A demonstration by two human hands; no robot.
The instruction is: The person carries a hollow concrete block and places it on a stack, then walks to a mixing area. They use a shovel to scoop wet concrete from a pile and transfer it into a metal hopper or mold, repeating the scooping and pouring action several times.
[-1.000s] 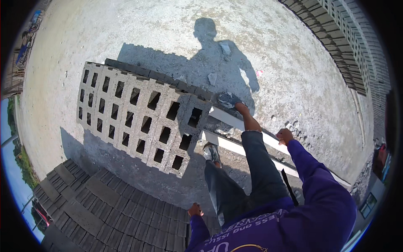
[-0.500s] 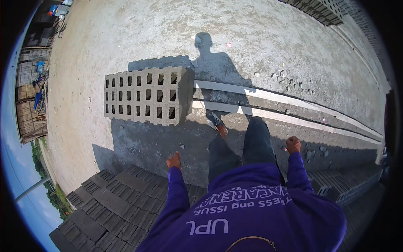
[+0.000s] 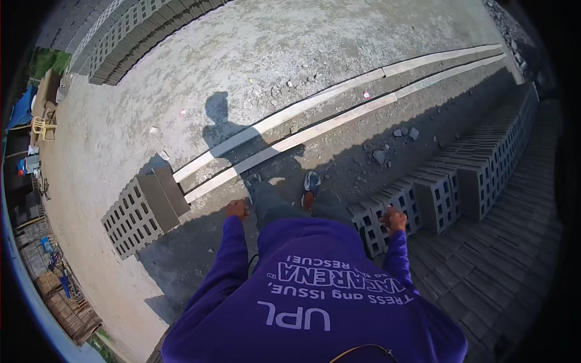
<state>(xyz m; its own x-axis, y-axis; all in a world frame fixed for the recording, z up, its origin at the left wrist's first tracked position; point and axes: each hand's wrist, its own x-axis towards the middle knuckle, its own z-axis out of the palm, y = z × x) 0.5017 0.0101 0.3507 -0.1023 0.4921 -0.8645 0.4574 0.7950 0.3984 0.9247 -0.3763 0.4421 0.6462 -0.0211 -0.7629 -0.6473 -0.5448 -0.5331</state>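
My left hand (image 3: 238,209) hangs at my left side, fingers curled in, with nothing visible in it. Nearest to it is a stack of grey hollow concrete blocks (image 3: 162,195), apart from the hand, its holes facing left. On my right side my right hand (image 3: 394,219) is bent loosely, its fingers partly apart and holding nothing that I can see. It appears in front of a long row of stacked hollow blocks (image 3: 440,199); whether it touches them I cannot tell. Two pale parallel strips (image 3: 339,91) run along the ground from the small stack toward the far right.
Broken lumps (image 3: 380,156) lie between the strips and the right-hand row. Another long block stack (image 3: 130,45) stands at the far left. A yellow chair (image 3: 43,127) and bamboo-like sheds line the left edge. Rubble (image 3: 508,30) sits at the far right.
My view has turned to the right. The small block stack now lies farther left and lower, and the right-hand row shows more fully. My feet have shifted in stride, and my right hand's fingers have loosened.
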